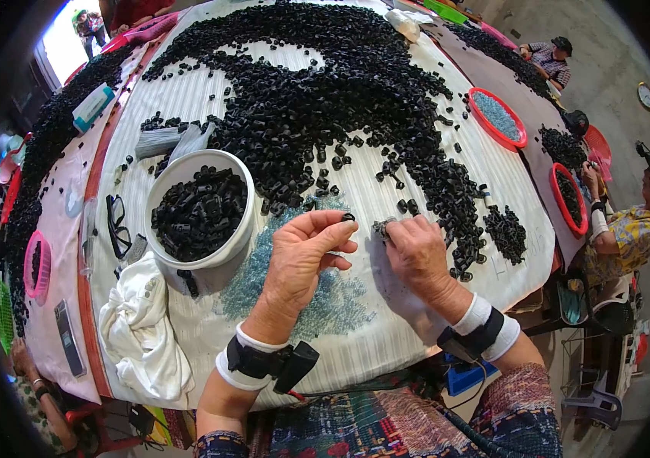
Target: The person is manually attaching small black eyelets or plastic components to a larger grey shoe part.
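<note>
My left hand (pixel 302 252) pinches a small black plastic piece (pixel 348 217) between thumb and forefinger. To its right my right hand (pixel 421 256) is closed, its fingertips turned down over some small greyish bits (pixel 380 228) that I cannot make out. Beneath and around my left hand spreads a pile of small clear bluish pieces (pixel 332 309). Ahead of both hands lies a great heap of black plastic pieces (pixel 325 99), with a couple of loose black ones (pixel 408 206) just beyond my right hand.
A white bucket (pixel 245 229) of black pieces stands on my left, beside a white cloth (pixel 141 328) and black glasses (pixel 118 226). Red baskets (pixel 525 131) sit along the right. People (pixel 630 229) work at neighbouring tables. A dark phone (pixel 70 338) lies far left.
</note>
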Motion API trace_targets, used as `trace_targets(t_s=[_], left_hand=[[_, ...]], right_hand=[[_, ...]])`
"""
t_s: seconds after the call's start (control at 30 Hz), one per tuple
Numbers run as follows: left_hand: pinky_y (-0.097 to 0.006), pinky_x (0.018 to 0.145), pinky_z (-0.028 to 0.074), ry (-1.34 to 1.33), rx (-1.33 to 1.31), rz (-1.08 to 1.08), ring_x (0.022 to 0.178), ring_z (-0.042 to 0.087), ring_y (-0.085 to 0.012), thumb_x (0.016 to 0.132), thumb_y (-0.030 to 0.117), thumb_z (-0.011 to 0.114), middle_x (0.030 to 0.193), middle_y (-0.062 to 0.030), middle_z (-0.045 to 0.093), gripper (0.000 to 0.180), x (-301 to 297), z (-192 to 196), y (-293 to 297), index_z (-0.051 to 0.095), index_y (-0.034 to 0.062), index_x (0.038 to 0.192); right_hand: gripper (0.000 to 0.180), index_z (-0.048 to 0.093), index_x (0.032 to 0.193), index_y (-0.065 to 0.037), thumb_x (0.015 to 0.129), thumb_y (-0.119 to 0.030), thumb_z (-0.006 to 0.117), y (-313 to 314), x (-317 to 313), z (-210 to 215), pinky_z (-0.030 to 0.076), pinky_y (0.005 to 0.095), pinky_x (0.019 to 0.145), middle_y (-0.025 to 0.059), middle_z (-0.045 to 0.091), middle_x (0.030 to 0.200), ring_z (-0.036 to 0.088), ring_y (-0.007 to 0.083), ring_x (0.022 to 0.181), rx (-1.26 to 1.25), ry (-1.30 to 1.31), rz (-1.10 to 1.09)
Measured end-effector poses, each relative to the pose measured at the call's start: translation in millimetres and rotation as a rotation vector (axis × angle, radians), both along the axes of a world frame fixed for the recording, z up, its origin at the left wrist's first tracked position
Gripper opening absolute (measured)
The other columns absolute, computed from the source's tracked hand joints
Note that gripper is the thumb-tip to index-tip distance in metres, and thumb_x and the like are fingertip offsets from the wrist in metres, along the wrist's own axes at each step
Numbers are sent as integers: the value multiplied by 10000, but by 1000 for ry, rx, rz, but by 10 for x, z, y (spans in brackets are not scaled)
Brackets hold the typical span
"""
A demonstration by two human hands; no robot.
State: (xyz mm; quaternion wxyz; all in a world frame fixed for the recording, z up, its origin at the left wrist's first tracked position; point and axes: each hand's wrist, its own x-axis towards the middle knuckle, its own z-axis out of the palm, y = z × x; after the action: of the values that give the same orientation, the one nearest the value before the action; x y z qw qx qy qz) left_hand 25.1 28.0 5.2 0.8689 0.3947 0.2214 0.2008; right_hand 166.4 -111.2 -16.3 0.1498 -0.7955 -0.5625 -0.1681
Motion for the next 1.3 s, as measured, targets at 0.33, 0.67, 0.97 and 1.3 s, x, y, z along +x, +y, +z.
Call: trace_targets(t_s=[0.33, 0.67, 0.97, 1.3], left_hand=[[-239, 511, 554, -6, 31, -36, 705, 674, -176, 841, 52, 648, 905, -143, 677, 176, 12, -37, -22, 608, -5, 1002], [-253, 556, 558, -5, 189, -63, 710, 671, -173, 826, 78, 675, 876, -126, 680, 221, -1, 28, -108, 616, -34, 1008], [-229, 576, 543, 4, 221, -49, 730, 665, -140, 818, 86, 687, 827, -93, 676, 217, 1, 59, -131, 631, -40, 986], [-221, 578, 538, 30, 282, -24, 733, 670, -137, 825, 81, 675, 820, -92, 680, 178, 1, 9, -146, 645, -30, 962]], right_hand=[[187, 574, 903, -58, 719, -23, 585, 41, -43, 29, 446, 383, 642, 91, 554, 794, 571, 273, 716, 214, 156, 206], [187, 594, 945, 3, 771, 57, 635, 173, -229, 545, 502, 264, 636, 106, 629, 808, 648, 173, 721, 547, 735, 287], [167, 586, 908, -5, 764, 31, 662, 190, -247, 500, 494, 280, 612, 98, 622, 784, 621, 176, 680, 518, 593, 209], [153, 562, 875, -5, 764, 32, 661, 196, -268, 423, 478, 301, 565, 124, 590, 762, 614, 239, 657, 509, 518, 236]])
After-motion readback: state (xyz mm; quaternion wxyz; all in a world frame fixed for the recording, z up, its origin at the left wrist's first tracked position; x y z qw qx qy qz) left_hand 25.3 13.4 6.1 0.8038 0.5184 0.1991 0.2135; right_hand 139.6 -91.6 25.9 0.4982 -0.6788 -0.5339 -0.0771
